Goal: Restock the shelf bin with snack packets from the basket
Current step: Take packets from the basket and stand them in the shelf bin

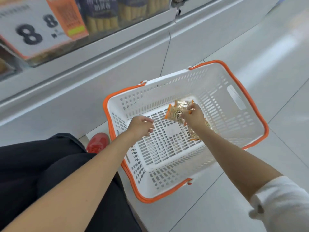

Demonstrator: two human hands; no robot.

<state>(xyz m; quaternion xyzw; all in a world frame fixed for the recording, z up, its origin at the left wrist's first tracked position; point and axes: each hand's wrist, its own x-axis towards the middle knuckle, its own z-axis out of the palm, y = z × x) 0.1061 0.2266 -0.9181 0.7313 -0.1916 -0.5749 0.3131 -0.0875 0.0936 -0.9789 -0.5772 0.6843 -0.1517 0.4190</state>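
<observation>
a pale grey tiled floor is running along the foot of a grey metal shelf unit. a white slotted plastic basket with an orange rim and handles is sitting on that floor, one long side facing the unit. above it, at the shelf's front edge, a clear-fronted shelf bin is showing dark and yellow packaged goods, though blur is hiding their details. a white and orange price card printed with two large eights is hanging at the bin's left end.

a person in black trousers is crouching at the basket's near left corner, a red shoe just beside the orange rim and a white rolled sleeve showing on the right arm. both bare forearms are reaching over the near edge. the right hand is gripping clear golden snack packets with orange ends, fingers curled round them above the basket floor, toward its far right part. one more golden packet is lying on the basket floor, partly hidden under the right forearm. the left hand is hovering over the basket's left side, fingers loosely curled and holding nothing.
</observation>
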